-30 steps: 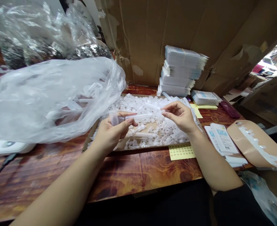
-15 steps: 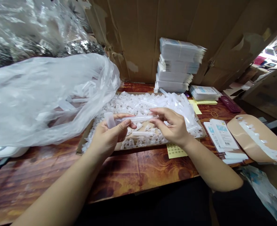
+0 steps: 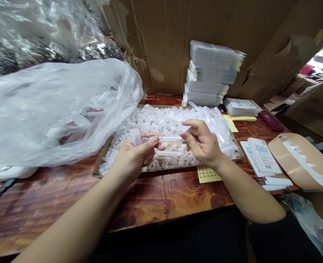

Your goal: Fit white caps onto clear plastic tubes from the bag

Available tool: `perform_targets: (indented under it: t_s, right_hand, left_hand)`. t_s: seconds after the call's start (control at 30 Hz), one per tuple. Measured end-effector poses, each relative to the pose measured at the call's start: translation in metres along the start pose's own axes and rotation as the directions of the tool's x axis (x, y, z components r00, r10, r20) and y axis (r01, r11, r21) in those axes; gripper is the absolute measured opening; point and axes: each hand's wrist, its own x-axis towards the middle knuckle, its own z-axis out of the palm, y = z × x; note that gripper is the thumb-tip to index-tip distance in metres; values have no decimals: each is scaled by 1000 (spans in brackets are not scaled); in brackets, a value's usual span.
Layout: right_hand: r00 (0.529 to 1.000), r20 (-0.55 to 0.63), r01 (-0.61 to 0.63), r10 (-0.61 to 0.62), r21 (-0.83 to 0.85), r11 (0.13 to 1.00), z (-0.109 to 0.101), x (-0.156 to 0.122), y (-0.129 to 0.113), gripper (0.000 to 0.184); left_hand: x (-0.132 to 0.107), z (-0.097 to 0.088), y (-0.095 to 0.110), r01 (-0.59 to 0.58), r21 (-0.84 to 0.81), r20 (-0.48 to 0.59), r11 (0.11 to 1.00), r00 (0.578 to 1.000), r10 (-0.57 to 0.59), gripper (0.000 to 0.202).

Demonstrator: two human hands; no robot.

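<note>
Through the head view I find the clear tube (image 3: 171, 138) in the air over the shallow cardboard tray (image 3: 105, 147), between the two hands and nearer the tray's front edge than its back one. Its long axis runs left to right, nearly level and roughly along the tabletop's (image 3: 161, 204) front edge.

I see the left hand (image 3: 134, 156) closed on the tube's left end, thumb over fingers, with a wider frosted piece (image 3: 136, 137) standing up behind the thumb. The right hand (image 3: 201, 143) is at the opposite end, thumb and fingertips bent close about the tip; I cannot tell whether they pinch it or some small part there. So the tube points out of the left grip straight towards the right fingertips, leaving its middle exposed.
</note>
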Motion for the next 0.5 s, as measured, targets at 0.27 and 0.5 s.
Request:
perform_targets:
  t_s: [0.27, 0.5]
  right_hand:
    - [999, 39, -1, 7, -154, 988, 2, 1, -5, 20]
    - [985, 121, -106, 126, -156, 982, 5, 0, -10, 23]
  left_hand:
    - [-3, 1, 1, 68, -63, 26, 996, 997, -67, 53]
    - [-3, 0, 3, 90, -66, 28, 994, 996, -88, 52]
